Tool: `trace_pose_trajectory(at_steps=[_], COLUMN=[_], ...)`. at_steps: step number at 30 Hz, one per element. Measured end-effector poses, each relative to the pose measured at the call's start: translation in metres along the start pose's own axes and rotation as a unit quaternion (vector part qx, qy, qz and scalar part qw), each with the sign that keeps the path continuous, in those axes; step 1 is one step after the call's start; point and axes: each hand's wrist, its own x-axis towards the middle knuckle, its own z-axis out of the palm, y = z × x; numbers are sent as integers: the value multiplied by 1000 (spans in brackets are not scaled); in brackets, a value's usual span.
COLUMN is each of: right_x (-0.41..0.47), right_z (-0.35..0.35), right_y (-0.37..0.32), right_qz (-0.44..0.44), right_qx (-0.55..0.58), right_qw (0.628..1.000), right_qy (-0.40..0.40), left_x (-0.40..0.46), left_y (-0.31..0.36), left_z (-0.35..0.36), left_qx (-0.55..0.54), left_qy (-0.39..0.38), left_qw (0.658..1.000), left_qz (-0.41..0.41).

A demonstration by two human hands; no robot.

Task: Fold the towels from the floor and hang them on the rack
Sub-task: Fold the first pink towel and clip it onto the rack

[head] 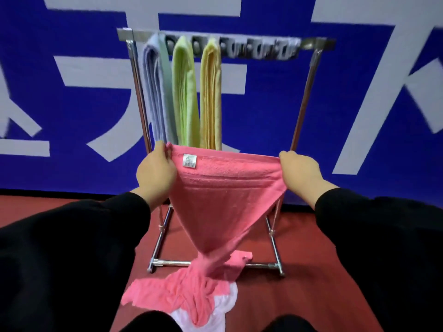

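As hands (157, 173) grip pink towel (223, 195), rack (309, 75) holds three

One head-worn wide-angle view looks forward and down from above the person's outstretched arms, close to both hands, facing the metal rack (309, 75) and the blue and white wall (72, 97) behind it, with red floor (299, 295) filling the lower frame
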Motion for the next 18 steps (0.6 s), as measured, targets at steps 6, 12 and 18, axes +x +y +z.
trace_pose_trajectory(at_steps=[6,12,18], right_x=[-4,-14,-30], right_z=[-110,-200,-247], right_y=[23,51,70], right_qz=[25,40,34], right_qx=[0,10,-5], right_qw=[995,980,967], right_qy=[94,193,253], left_x=[25,44,43], left_y=[55,107,131], left_z=[-89,-166,-206], left_qx=[-44,-55,-78], left_qy=[57,133,173], left_qw=[997,990,982], left_qz=[-10,-5,5])
